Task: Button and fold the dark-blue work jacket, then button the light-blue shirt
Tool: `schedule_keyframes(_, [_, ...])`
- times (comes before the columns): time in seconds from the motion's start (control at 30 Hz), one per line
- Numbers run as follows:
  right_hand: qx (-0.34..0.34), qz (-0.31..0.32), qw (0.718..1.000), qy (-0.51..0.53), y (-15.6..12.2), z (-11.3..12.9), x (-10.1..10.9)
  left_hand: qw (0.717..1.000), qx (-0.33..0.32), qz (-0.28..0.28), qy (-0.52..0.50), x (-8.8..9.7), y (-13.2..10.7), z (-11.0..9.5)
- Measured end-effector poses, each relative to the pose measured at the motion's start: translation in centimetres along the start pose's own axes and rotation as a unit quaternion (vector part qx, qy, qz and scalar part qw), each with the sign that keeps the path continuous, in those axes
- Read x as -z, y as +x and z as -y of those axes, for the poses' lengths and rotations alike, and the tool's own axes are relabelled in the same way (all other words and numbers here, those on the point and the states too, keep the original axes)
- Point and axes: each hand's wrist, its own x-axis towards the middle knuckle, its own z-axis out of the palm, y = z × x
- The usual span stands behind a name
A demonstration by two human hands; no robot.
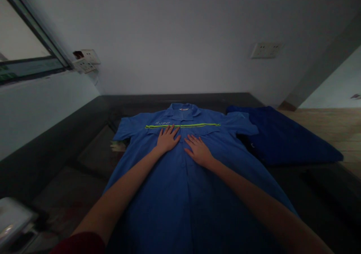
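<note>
Shirt [180, 178] lies flat on my desk [84, 160]; left hand [167, 139] and right hand [199, 151] rest open on its chest. Dark cloth [282, 137] touches its right sleeve; bare room left.

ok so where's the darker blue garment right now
In the head view the darker blue garment lies on the dark table at the right, beside the right sleeve of the blue shirt that both hands press flat.

1. The left hand [167, 139] is lying flat, palm down, fingers spread and pointing forward.
2. The right hand [198, 150] is lying flat just beside it, fingers angling inward.
3. Both bare forearms are stretching forward, converging toward the hands.
</note>
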Motion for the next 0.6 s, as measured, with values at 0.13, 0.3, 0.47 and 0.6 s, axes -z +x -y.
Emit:
schedule_keyframes(0.13, [-0.010,-0.023,0.998,0.051,0.3,-0.4,0.7,0.999,0.002,-0.046,-0.023,1.1,-0.5,-0.3])
schedule_keyframes(0.3, [-0.036,-0.100,0.993,0.057,1.1,0.4,2.8,0.991,-0.041,-0.055,-0.116,2.7,-1.4,-1.0])
schedule_keyframes(0.47, [-0.078,-0.021,0.996,-0.026,1.6,2.7,2.8,0.991,-0.028,0.012,-0.128,2.7,-2.1,-1.7])
schedule_keyframes(0.6, [-0.101,-0.010,0.991,-0.087,1.5,3.4,1.6,0.994,-0.013,0.009,-0.109,2.2,-2.6,-1.9])
